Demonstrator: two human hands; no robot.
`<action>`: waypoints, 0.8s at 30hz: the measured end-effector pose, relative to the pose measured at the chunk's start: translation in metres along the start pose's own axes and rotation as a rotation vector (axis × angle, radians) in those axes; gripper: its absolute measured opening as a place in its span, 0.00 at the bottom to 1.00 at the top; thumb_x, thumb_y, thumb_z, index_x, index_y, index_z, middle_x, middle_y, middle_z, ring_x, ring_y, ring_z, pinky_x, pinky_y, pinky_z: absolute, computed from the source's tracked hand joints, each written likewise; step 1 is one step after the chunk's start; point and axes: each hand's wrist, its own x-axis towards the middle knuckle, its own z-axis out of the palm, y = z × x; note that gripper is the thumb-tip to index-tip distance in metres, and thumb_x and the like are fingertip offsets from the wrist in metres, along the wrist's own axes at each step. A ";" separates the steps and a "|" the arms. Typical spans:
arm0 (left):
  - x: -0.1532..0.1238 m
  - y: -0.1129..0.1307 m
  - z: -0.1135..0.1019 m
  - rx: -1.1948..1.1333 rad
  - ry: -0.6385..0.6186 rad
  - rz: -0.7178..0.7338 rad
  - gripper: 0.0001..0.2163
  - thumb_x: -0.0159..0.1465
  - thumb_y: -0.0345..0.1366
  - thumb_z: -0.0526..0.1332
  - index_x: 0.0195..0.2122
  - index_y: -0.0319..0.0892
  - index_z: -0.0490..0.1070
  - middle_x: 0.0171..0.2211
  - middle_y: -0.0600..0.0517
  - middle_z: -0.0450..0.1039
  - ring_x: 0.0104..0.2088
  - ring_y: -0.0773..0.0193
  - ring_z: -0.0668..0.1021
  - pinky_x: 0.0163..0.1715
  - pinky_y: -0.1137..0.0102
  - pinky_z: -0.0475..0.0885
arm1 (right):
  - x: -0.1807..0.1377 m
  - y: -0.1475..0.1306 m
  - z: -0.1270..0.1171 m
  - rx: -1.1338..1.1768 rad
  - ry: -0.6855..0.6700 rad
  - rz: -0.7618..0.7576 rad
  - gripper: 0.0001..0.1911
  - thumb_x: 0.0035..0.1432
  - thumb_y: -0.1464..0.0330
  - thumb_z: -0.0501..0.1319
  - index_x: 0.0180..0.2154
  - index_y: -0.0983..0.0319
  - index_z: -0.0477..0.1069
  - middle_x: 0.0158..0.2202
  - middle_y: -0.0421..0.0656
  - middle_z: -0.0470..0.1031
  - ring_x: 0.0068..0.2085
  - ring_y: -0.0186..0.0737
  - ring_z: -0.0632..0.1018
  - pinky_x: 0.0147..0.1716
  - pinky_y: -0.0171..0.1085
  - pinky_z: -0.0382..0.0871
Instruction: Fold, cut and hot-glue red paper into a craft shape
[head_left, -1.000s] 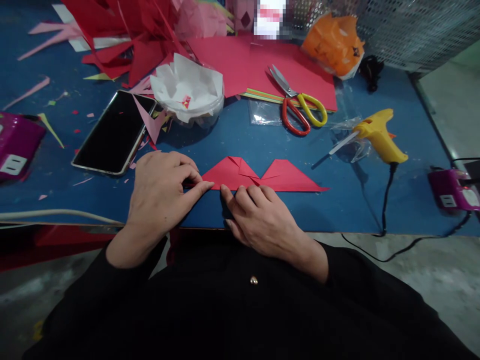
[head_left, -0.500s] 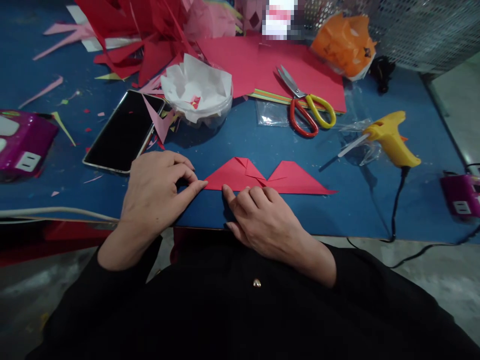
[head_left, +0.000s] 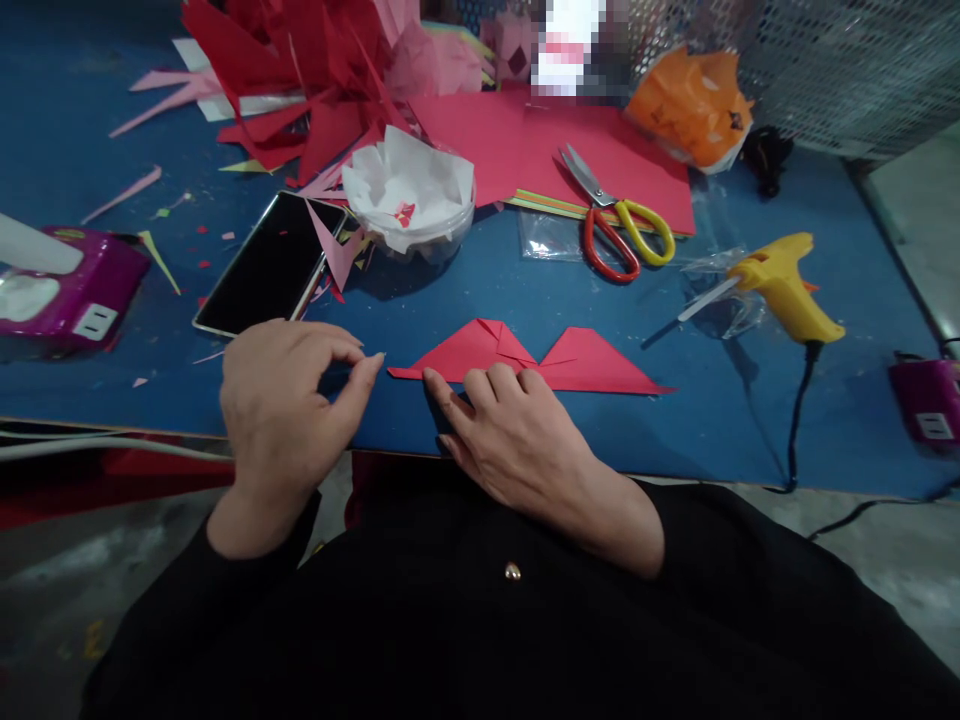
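A folded red paper (head_left: 600, 362) with two peaks and a long straight lower edge lies flat on the blue table. My right hand (head_left: 517, 425) holds it down, the index fingertip pressing near its left end and the other fingers curled over the lower edge. Left of the paper's tip is my left hand (head_left: 292, 410), its thumb and index finger closed in a pinch. A small gap separates that pinch from the paper, and nothing shows clearly in it.
Beyond the paper lie scissors (head_left: 619, 225) on red sheets (head_left: 487, 140), and a paper-lined bowl (head_left: 409, 190). A phone (head_left: 259, 265) and purple power box (head_left: 82, 300) are left, a yellow glue gun (head_left: 787, 285) right. Red scraps (head_left: 300, 60) heap at the back, near an orange bag (head_left: 690, 105).
My left hand has come off the paper's left tip and moved left, uncovering the tip. My right index finger has slid left along the lower edge. The view has shifted slightly.
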 end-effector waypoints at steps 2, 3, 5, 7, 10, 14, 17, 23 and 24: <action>-0.010 0.011 0.001 -0.056 0.000 0.118 0.07 0.68 0.34 0.57 0.44 0.44 0.73 0.45 0.47 0.80 0.49 0.53 0.79 0.56 0.52 0.70 | 0.000 -0.001 0.001 -0.008 0.010 0.002 0.31 0.70 0.59 0.49 0.67 0.70 0.56 0.38 0.49 0.69 0.37 0.49 0.68 0.31 0.46 0.61; -0.015 0.017 0.003 -0.072 -0.023 0.201 0.11 0.68 0.33 0.57 0.50 0.42 0.72 0.47 0.46 0.80 0.51 0.53 0.79 0.57 0.52 0.70 | 0.000 -0.001 0.002 -0.013 0.016 0.006 0.31 0.70 0.59 0.50 0.66 0.70 0.57 0.38 0.49 0.69 0.37 0.49 0.68 0.31 0.46 0.61; -0.023 0.025 0.009 -0.082 -0.065 0.338 0.16 0.69 0.33 0.56 0.57 0.37 0.67 0.52 0.40 0.78 0.54 0.52 0.78 0.57 0.55 0.70 | 0.000 -0.002 0.004 -0.021 0.035 0.012 0.31 0.70 0.58 0.49 0.65 0.72 0.58 0.39 0.50 0.70 0.37 0.50 0.68 0.31 0.46 0.61; -0.029 0.029 0.015 -0.048 -0.033 0.405 0.20 0.69 0.35 0.57 0.61 0.34 0.63 0.54 0.37 0.76 0.55 0.51 0.78 0.57 0.56 0.71 | -0.003 -0.001 0.007 -0.021 0.059 0.004 0.31 0.70 0.56 0.48 0.64 0.73 0.59 0.40 0.51 0.71 0.38 0.50 0.68 0.32 0.46 0.62; -0.036 0.028 0.017 0.015 -0.021 0.425 0.23 0.70 0.38 0.57 0.63 0.31 0.61 0.54 0.35 0.76 0.56 0.48 0.77 0.57 0.54 0.70 | -0.012 0.002 0.013 -0.003 0.093 -0.027 0.34 0.71 0.55 0.45 0.65 0.74 0.57 0.42 0.53 0.73 0.40 0.51 0.69 0.35 0.47 0.64; -0.038 0.026 0.014 0.037 -0.031 0.412 0.24 0.70 0.40 0.57 0.63 0.32 0.62 0.55 0.37 0.75 0.56 0.47 0.77 0.59 0.50 0.67 | -0.031 0.010 0.019 0.013 0.146 -0.029 0.34 0.72 0.56 0.44 0.62 0.80 0.61 0.51 0.61 0.74 0.48 0.54 0.70 0.44 0.49 0.66; -0.034 0.032 0.015 0.047 -0.042 0.410 0.24 0.70 0.42 0.57 0.61 0.31 0.64 0.55 0.36 0.75 0.55 0.45 0.77 0.60 0.47 0.66 | -0.040 0.014 0.023 0.033 0.191 -0.025 0.33 0.72 0.57 0.45 0.61 0.81 0.62 0.55 0.62 0.73 0.51 0.55 0.71 0.48 0.49 0.66; -0.024 0.052 0.029 -0.007 -0.114 0.579 0.22 0.70 0.37 0.55 0.58 0.25 0.68 0.58 0.33 0.72 0.59 0.45 0.74 0.57 0.55 0.71 | -0.044 0.015 0.026 0.074 0.263 -0.029 0.29 0.71 0.60 0.50 0.58 0.80 0.67 0.56 0.62 0.74 0.53 0.56 0.74 0.51 0.49 0.68; -0.023 0.054 0.030 -0.003 -0.111 0.585 0.22 0.70 0.37 0.55 0.58 0.24 0.68 0.57 0.32 0.72 0.59 0.44 0.74 0.57 0.55 0.72 | -0.046 0.016 0.026 0.086 0.270 -0.030 0.29 0.71 0.60 0.50 0.58 0.80 0.67 0.57 0.61 0.74 0.54 0.56 0.74 0.52 0.50 0.68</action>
